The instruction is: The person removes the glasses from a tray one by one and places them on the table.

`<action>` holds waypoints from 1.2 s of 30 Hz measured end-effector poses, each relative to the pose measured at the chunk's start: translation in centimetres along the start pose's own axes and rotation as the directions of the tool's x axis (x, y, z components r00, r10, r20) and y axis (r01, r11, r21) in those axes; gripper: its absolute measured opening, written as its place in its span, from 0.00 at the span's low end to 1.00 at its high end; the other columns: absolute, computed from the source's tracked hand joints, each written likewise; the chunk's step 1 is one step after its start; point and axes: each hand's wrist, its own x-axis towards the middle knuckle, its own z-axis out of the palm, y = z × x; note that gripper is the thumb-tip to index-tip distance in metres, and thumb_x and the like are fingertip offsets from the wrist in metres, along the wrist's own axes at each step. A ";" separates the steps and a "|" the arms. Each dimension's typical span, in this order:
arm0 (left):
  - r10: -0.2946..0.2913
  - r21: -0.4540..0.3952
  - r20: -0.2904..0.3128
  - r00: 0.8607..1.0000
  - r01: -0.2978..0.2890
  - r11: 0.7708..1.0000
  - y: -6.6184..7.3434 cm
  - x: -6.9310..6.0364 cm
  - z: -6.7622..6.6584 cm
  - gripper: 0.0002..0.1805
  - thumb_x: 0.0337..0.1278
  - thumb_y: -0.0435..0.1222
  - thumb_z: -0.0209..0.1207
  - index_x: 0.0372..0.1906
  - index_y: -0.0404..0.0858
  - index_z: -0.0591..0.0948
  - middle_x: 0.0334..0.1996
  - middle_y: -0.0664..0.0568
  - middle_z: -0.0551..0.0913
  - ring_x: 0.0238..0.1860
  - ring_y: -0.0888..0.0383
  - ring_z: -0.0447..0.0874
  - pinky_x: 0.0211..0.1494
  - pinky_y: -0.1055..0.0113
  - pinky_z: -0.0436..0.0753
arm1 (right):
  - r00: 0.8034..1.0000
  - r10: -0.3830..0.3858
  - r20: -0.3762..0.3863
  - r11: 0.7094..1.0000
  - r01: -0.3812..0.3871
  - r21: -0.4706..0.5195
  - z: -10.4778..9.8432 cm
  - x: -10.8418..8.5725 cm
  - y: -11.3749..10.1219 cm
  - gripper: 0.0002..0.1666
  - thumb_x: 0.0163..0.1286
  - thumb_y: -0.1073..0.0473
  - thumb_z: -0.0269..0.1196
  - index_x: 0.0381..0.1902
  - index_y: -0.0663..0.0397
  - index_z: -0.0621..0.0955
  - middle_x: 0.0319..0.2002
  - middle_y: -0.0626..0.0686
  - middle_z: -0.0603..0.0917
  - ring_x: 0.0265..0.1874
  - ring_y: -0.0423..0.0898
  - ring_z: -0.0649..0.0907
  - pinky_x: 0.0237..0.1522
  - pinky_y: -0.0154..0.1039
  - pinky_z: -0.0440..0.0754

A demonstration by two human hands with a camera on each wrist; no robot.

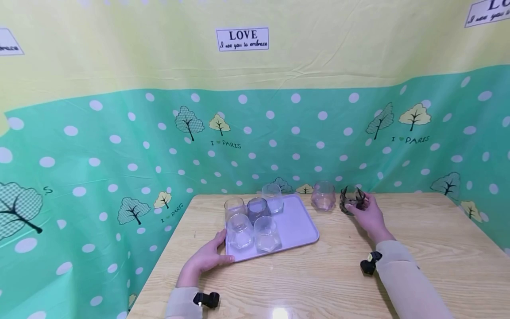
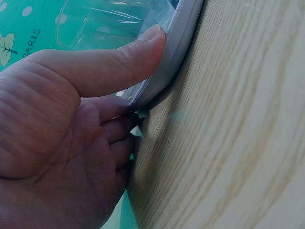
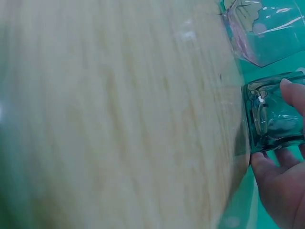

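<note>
At the near left corner of a lavender tray [image 1: 295, 228], my left hand [image 1: 205, 258] grips the edge, its thumb [image 2: 150, 47] on the rim and the fingertips partly hidden beyond it. On the tray stand a clear glass [image 1: 241, 232], another clear glass [image 1: 268, 235], an amber-tinted glass [image 1: 234, 207], a dark grey glass [image 1: 258, 210] and a taller clear glass [image 1: 273, 199]. To the right, my right hand [image 1: 370, 217] holds a dark smoky glass [image 1: 349, 201] with a pointed rim, thumb on the near side. That glass appears upright at the table's back edge.
A pink faceted glass [image 1: 323, 197] stands on the wooden table [image 1: 303, 274] between the tray and the dark glass. Behind the table's back edge hangs a green and yellow patterned cloth [image 1: 255, 133]. The tray's right half is bare.
</note>
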 end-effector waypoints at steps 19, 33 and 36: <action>-0.003 -0.002 0.009 1.000 0.003 1.000 0.3 -0.2 0.0 0.60 0.52 0.45 0.79 0.84 0.30 0.58 0.83 0.31 0.55 0.84 0.33 0.50 0.83 0.36 0.54 | 0.989 0.133 0.068 0.986 -0.139 0.096 -0.4 -2.2 -1.5 0.76 0.73 0.38 0.70 0.85 0.52 0.25 0.85 0.72 0.36 0.82 0.73 0.47 0.81 0.66 0.52; -0.008 0.004 0.002 1.000 0.008 1.000 0.2 -0.1 0.0 0.60 0.52 0.45 0.79 0.84 0.30 0.57 0.83 0.31 0.55 0.84 0.33 0.50 0.83 0.36 0.54 | 0.985 0.172 0.003 0.945 -0.166 0.281 2.5 -6.6 -2.5 0.71 0.78 0.50 0.66 0.83 0.48 0.20 0.85 0.65 0.25 0.84 0.66 0.36 0.84 0.61 0.41; -0.003 0.006 0.002 1.000 0.003 1.000 0.0 0.0 0.0 0.60 0.52 0.45 0.79 0.84 0.31 0.57 0.83 0.32 0.55 0.84 0.33 0.50 0.83 0.36 0.55 | 0.987 0.157 -0.033 0.942 -0.139 0.306 3.1 -7.4 -2.7 0.70 0.78 0.54 0.66 0.84 0.48 0.21 0.85 0.65 0.26 0.84 0.65 0.35 0.84 0.60 0.43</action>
